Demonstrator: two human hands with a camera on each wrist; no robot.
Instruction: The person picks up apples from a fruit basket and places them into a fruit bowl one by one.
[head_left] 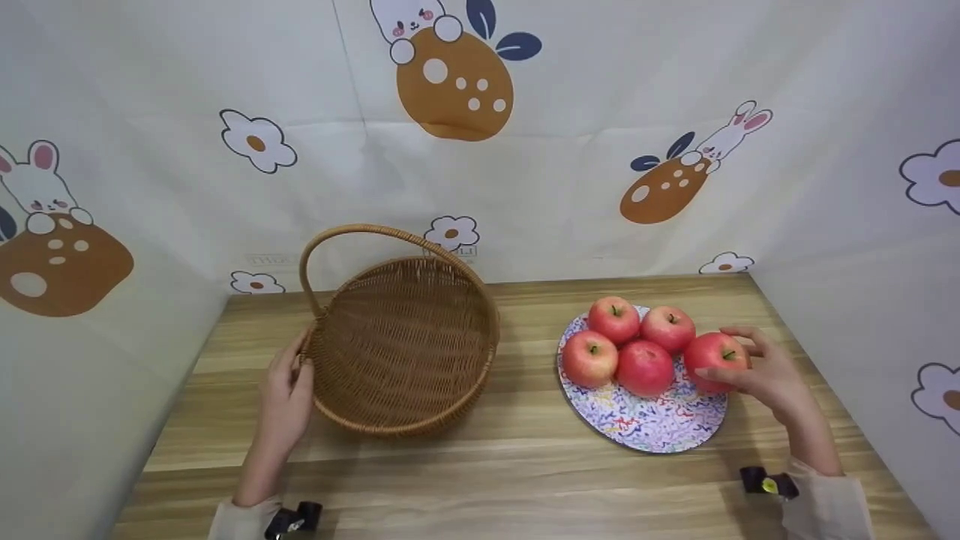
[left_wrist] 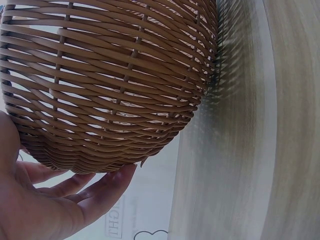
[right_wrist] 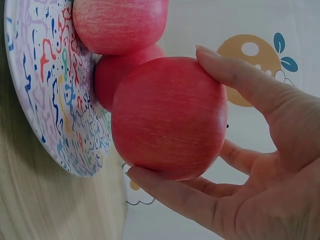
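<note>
My left hand [head_left: 289, 394] holds the left side of a brown wicker basket [head_left: 405, 429] near the base of its arched handle. In the left wrist view, its fingers bend against the woven wall [left_wrist: 115, 95]. On the right, my right hand [head_left: 772, 379] grips a red apple [head_left: 711, 356] between thumb and fingers, over the right edge of a round patterned plate [head_left: 660, 427]. The right wrist view shows this apple [right_wrist: 170, 120] beside the plate's other apples. Several more red apples, among them one at the front [head_left: 645, 369], sit grouped on the plate.
The wood-grain table [head_left: 487, 480] carries the basket at left and the plate at right. Pale curtains [head_left: 555, 202] printed with rabbits and flowers enclose its back and sides. The basket's handle [head_left: 367, 229] rises high near the back curtain.
</note>
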